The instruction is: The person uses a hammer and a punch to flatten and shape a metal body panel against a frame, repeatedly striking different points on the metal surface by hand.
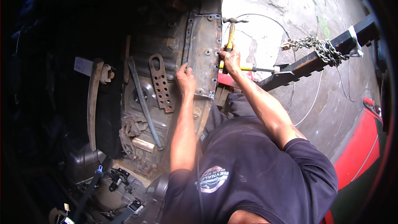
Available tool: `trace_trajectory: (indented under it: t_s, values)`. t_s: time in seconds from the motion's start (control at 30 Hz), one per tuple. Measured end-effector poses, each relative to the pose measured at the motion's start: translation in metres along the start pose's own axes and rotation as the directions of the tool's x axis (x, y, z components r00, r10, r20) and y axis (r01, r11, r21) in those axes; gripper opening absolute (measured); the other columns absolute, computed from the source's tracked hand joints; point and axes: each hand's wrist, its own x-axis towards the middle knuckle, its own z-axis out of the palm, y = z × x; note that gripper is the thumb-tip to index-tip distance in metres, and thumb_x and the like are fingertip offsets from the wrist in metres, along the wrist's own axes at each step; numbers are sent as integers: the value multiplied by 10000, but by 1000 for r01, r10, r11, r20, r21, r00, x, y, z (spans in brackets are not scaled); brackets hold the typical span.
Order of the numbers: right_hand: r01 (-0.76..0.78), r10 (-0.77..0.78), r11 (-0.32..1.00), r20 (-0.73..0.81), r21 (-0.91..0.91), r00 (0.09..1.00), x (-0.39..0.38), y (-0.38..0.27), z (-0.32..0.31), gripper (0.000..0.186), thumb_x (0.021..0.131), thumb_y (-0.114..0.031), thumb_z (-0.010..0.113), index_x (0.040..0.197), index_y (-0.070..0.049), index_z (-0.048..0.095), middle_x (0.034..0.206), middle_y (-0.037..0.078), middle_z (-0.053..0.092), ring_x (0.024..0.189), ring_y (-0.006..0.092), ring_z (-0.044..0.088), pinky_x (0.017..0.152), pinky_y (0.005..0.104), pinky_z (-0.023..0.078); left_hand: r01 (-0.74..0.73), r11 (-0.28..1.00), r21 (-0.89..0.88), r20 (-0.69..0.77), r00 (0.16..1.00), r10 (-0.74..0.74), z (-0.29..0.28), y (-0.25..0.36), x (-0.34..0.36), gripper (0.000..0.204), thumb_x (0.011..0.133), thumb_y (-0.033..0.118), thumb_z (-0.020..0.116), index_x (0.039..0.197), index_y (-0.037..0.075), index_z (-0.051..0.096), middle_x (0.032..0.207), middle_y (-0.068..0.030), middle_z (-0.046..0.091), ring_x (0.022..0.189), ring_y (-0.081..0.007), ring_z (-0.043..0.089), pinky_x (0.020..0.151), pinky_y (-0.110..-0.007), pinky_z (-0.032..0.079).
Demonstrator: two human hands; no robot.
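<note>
Our work lay on a rusty, grey metal plate [202, 72], its edge lined with holes, between our two sets of fingers. Right of the right fingers spread a worn concrete floor [309, 95], brightly lit nearest us, with a black beam [300, 67] and a chain [321, 49] across it. Left of the left fingers lay a perforated bar [159, 79] and a longer flat bar [143, 101], with deep shadow past them.

The hammer [231, 36] was in our right hand [233, 61], fingers closed round its handle; its head stood beyond them, pointing away from us. Its long axis ran roughly along the plate's edge, head leaning slightly right. A second yellow tool [248, 67] lay crosswise beside those fingers. Our left hand [186, 83] had its fingers part-curled at the plate's seam; we couldn't tell whether they gripped anything.
</note>
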Motion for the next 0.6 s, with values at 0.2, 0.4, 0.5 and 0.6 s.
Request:
trace_trajectory:
  t_s: [0.2, 0.4, 0.5, 0.6]
  values:
    - [9, -9, 1000, -20, -6, 1000, 6, 8, -3, 297, 782, -81, 670, 1049, 10, 578, 863, 117, 650, 779, 227, 637, 729, 373, 530, 98, 993, -61, 30, 995, -96, -3, 19, 2, 240, 884, 35, 666, 1100, -65, 693, 894, -178, 728, 757, -204, 665, 732, -329, 514]
    - [34, -34, 998, 4, -53, 999, -2, -7, -2, 279, 868, -52, 672, 1101, 2, 527, 843, 78, 645, 653, 145, 613, 605, 303, 531, 164, 971, -175, 60, 986, -156, -12, 20, 4, 174, 892, 25, 656, 1025, -83, 686, 882, -133, 726, 763, -182, 663, 720, -311, 511]
    - [152, -152, 980, 10, -131, 988, -24, -13, -7, 282, 924, -138, 648, 1136, 9, 532, 844, 83, 645, 660, 138, 601, 596, 290, 512, 133, 948, -290, 27, 991, -131, -31, -2, 0, 142, 892, 18, 653, 993, -77, 685, 879, -100, 718, 780, -165, 660, 715, -299, 507]
    - [147, -135, 977, 89, -156, 987, -61, -49, -13, 341, 960, -217, 622, 1187, 18, 525, 838, 93, 642, 702, 164, 607, 642, 316, 521, 114, 956, -269, -97, 985, -145, -75, -25, -10, 108, 893, 13, 650, 960, -65, 685, 877, -76, 707, 773, -135, 637, 706, -281, 493]
